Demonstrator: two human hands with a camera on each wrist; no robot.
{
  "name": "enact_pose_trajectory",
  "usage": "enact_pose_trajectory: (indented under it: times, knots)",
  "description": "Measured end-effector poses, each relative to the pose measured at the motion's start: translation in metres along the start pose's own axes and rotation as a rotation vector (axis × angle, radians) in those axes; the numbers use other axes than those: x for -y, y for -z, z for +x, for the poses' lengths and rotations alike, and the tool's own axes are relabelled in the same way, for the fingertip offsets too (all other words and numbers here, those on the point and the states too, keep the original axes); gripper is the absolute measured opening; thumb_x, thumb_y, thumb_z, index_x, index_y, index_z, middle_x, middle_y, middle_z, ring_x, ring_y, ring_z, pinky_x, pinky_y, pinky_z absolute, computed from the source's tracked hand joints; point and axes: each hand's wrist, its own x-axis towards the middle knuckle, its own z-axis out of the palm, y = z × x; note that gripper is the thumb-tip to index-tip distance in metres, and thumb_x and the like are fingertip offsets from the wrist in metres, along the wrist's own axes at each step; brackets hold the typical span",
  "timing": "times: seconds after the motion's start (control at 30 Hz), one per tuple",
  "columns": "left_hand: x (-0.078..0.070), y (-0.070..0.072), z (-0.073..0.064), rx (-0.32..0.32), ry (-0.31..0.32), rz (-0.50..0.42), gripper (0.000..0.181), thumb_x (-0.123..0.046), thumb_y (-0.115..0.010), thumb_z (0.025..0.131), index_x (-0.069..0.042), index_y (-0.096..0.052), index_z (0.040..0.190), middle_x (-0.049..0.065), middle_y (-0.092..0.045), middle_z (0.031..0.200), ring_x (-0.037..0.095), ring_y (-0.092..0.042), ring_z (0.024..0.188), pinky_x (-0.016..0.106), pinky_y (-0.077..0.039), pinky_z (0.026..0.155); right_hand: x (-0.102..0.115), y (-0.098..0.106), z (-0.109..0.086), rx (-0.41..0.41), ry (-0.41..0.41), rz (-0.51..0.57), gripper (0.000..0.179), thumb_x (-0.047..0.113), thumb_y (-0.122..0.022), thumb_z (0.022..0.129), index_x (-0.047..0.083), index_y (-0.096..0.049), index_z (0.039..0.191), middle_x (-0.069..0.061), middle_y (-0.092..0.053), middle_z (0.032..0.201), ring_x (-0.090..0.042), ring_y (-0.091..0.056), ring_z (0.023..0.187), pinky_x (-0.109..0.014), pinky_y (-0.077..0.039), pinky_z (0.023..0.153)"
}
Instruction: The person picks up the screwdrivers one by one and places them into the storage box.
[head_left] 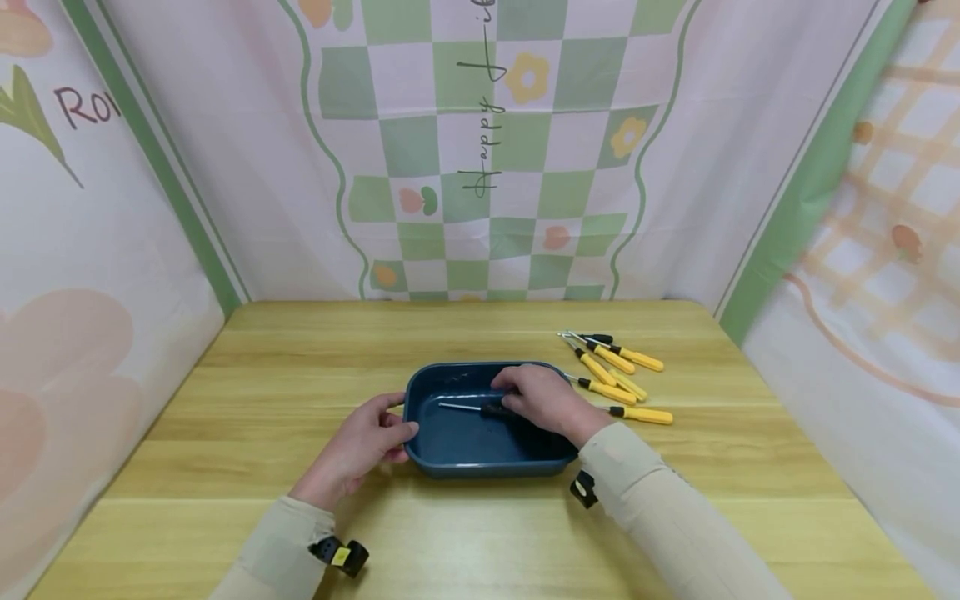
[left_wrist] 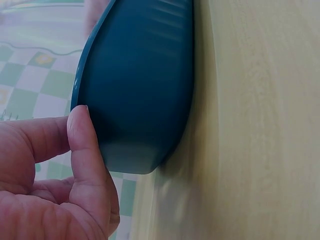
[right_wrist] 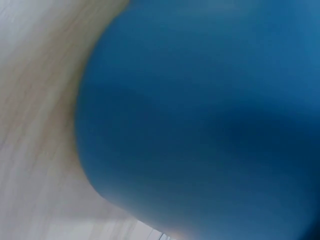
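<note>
On the table sits a dark blue rectangular dish (head_left: 457, 446). My left hand (head_left: 367, 437) holds its left end, with the thumb over the rim in the head view; the left wrist view shows the fingers (left_wrist: 82, 145) against the outer wall. Inside the dish, my right hand (head_left: 543, 400) grips a screwdriver by its handle. Its thin metal shaft and black collar (head_left: 495, 410) point left, low over the dish floor, while the rest of the handle is hidden under the hand. Only the dish's blurred wall (right_wrist: 175, 125) fills most of the right wrist view.
Several yellow-handled screwdrivers (head_left: 618, 358) lie in a loose pile right of the dish, one of them (head_left: 648, 415) close beside the right wrist. A black-handled one (head_left: 600, 338) lies at the pile's back. Printed curtains (head_left: 480, 150) hang behind the wooden table (head_left: 300, 350).
</note>
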Motion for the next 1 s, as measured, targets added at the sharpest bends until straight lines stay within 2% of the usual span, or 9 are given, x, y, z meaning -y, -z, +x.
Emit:
enact_pose_trajectory:
  times: [0.47, 0.8, 1.0]
  knots:
    - [0.001, 0.000, 0.000, 0.004, -0.006, 0.002, 0.056, -0.010, -0.069, 0.100, -0.008, -0.050, 0.152, 0.014, -0.057, 0.105, 0.021, -0.063, 0.074, 0.027, -0.061, 0.069, -0.001, 0.010, -0.010, -0.030, 0.021, 0.083, 0.031, 0.015, -0.069, 0.101, 0.013, -0.070, 0.131, -0.008, -0.071, 0.128, -0.027, -0.066, 0.119, -0.050, -0.053, 0.105]
    - [0.001, 0.000, 0.000, 0.004, -0.004, 0.000, 0.055, -0.009, -0.069, 0.100, -0.007, -0.049, 0.152, 0.014, -0.056, 0.105, 0.020, -0.063, 0.074, 0.026, -0.061, 0.068, -0.002, 0.019, -0.020, -0.040, 0.009, 0.208, 0.034, 0.020, -0.068, 0.102, 0.018, -0.068, 0.136, -0.004, -0.070, 0.129, -0.022, -0.064, 0.115, -0.049, -0.054, 0.104]
    - [0.001, 0.000, 0.000, 0.008, -0.007, -0.008, 0.055, -0.008, -0.068, 0.101, -0.006, -0.049, 0.152, 0.014, -0.057, 0.105, 0.020, -0.063, 0.074, 0.026, -0.062, 0.068, -0.004, 0.022, -0.024, -0.058, 0.019, 0.235, 0.036, 0.022, -0.069, 0.102, 0.019, -0.068, 0.137, -0.003, -0.070, 0.129, -0.021, -0.064, 0.114, -0.048, -0.055, 0.103]
